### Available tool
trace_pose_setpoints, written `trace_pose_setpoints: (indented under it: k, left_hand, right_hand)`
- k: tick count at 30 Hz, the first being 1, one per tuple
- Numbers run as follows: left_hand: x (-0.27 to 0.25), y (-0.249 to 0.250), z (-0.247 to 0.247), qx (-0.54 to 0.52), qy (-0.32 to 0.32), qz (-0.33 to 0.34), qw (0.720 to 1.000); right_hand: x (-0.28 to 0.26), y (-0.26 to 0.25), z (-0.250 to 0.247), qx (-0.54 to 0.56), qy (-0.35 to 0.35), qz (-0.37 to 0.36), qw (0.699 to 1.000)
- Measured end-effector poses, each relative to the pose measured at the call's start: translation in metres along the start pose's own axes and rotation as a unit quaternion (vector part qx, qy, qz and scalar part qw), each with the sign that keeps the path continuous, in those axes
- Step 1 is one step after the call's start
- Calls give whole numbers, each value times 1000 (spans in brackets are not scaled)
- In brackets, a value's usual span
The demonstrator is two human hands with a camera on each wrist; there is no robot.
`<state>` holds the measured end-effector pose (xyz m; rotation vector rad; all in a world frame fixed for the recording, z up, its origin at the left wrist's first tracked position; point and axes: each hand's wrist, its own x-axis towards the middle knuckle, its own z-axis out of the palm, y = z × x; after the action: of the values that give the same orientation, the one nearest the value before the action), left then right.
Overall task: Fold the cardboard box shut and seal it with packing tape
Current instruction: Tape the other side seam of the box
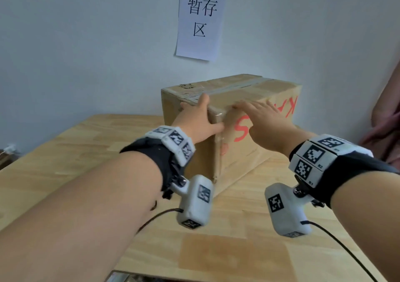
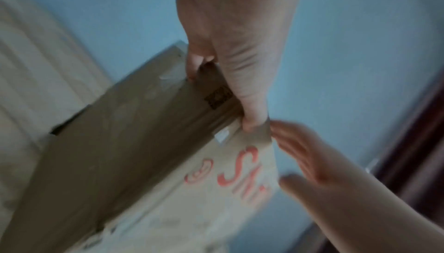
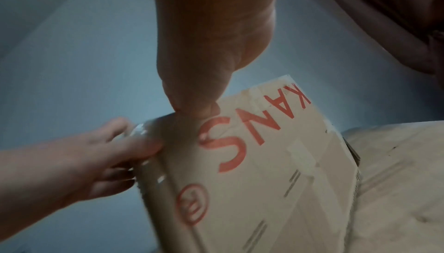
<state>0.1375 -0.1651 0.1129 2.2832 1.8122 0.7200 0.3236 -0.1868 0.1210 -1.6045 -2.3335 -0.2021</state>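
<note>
A closed cardboard box with red lettering stands on the wooden table, near the wall. Clear tape runs along its top seam and down the near corner. My left hand clasps the box's near top corner, thumb on the lettered face and fingers over the end face. In the left wrist view the same hand wraps that edge of the box. My right hand lies flat on the lettered face with straight fingers, its fingertips at the top edge beside the corner. The right wrist view shows its fingertips on the box.
A white paper sign hangs on the wall behind the box. Another person's arm and reddish clothing are at the right edge. The table's near edge runs across the bottom of the head view. No tape roll is in sight.
</note>
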Motion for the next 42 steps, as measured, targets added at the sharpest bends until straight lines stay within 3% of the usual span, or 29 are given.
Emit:
trace_pose_setpoints:
  k: [6,9,14,17,21,23,28,33,37,42]
  left_hand:
    - [10,-74,-45,8,-47,17,999]
    - [18,-89,-46,30,-30,23,999]
    - [24,-75,-14,113,73,-37,990]
    - [24,-54,0,186,91,-94,974]
    - [24,-10,18,222,114,38,968]
    - [18,0,28,236,126,71,961]
    - [18,-6,27,238,119,90,960]
    - [27,-8,15,182,72,102,975]
    - [25,-11,18,171,44,85,981]
    - [13,0,21,237,100,49,965]
  right_hand:
    - [10,42,8,-59,6,69,996]
    - [18,44,20,-58,29,61,996]
    - [34,21,30,-77,108,84,988]
    - [38,6,31,-72,130,102,984]
    - [39,-25,33,-70,112,74,988]
    - [40,-31,29,-60,101,51,992]
    - [35,-1,9,-80,62,33,994]
    - [16,55,1,-85,-29,174,981]
    - [8,80,2,47,-6,164,985]
    - [6,79,5,48,25,168,984]
